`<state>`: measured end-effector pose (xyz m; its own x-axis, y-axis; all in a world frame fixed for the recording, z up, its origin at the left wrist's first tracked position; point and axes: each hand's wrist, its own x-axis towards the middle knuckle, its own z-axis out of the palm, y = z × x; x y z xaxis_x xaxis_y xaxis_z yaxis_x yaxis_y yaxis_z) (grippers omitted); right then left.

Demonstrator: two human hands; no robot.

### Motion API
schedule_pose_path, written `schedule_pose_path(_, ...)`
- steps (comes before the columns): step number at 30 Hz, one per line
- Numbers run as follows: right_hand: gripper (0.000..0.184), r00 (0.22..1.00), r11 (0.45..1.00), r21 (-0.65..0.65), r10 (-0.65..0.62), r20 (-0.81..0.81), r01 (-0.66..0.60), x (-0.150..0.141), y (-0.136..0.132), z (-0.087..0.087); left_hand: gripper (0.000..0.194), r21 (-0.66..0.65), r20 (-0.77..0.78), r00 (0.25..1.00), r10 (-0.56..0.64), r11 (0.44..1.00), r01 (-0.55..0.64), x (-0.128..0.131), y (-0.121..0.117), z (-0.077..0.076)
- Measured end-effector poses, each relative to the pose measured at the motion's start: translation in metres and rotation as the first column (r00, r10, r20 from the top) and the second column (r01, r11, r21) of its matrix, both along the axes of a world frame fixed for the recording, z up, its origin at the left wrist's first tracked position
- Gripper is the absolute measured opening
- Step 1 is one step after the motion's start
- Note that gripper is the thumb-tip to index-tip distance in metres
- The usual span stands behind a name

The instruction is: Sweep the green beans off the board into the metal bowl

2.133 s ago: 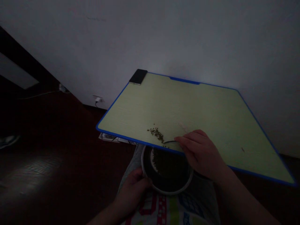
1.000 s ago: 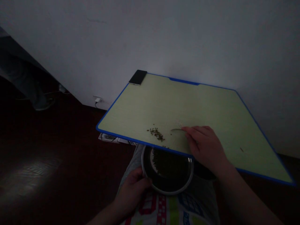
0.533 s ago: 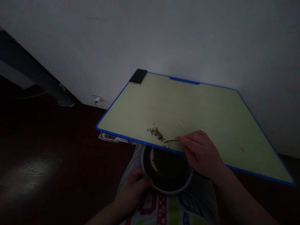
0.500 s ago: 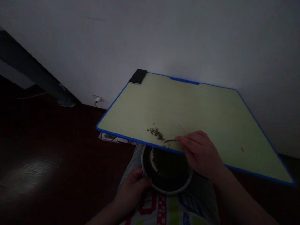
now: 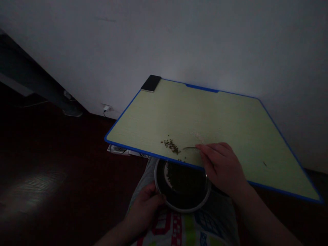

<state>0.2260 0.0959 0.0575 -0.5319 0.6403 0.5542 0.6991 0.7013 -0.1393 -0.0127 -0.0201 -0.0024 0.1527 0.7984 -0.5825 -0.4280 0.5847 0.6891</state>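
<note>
In the head view, my left hand (image 5: 148, 205) grips the left rim of a round metal bowl (image 5: 187, 209), thumb over the edge. The bowl rests at my lap, partly under the near table edge, with many small dark-green beans (image 5: 183, 179) inside. My right hand (image 5: 221, 165) is closed on a thin, curved metal spoon (image 5: 189, 148), held just above or on the table top; which one I cannot tell. Left of its tip lies a scattered pile of small beans (image 5: 172, 146), with a few strays near the blue edge.
The pale table (image 5: 212, 112) has a blue rim and stands against a wall. A phone (image 5: 151, 83) lies at its far left corner. A small dark sliver (image 5: 264, 164) lies at right. A plugged-in charger (image 5: 106, 108) is low on the wall. Dim dark-red floor extends at left.
My right hand has lifted the spoon slightly away from the bean pile, to the right and farther from the near edge. My left hand and the bowl stay in place.
</note>
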Motion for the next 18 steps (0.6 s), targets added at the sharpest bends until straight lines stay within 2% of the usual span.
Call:
schedule_pose_path(5,0.027,0.999,0.999,-0.01,0.051,-0.01,-0.051,-0.0052,0.0043,0.0017,0.009,0.006,-0.062,0.998,-0.009,1.0,0.01,-0.001,0.0012,0.0005)
schedule_pose_path(11,0.026,0.987,0.987,-0.038,0.158,-0.015,-0.158,-0.0021,0.0073,0.0053,0.01,0.007,-0.047,0.999,0.002,1.0,-0.002,-0.0012,0.0005,-0.0006)
schedule_pose_path(18,0.027,0.988,0.986,-0.067,0.15,-0.031,-0.152,-0.002,0.0073,0.0029,0.01,0.008,-0.047,0.999,-0.015,1.0,0.016,-0.0017,-0.0021,-0.0047)
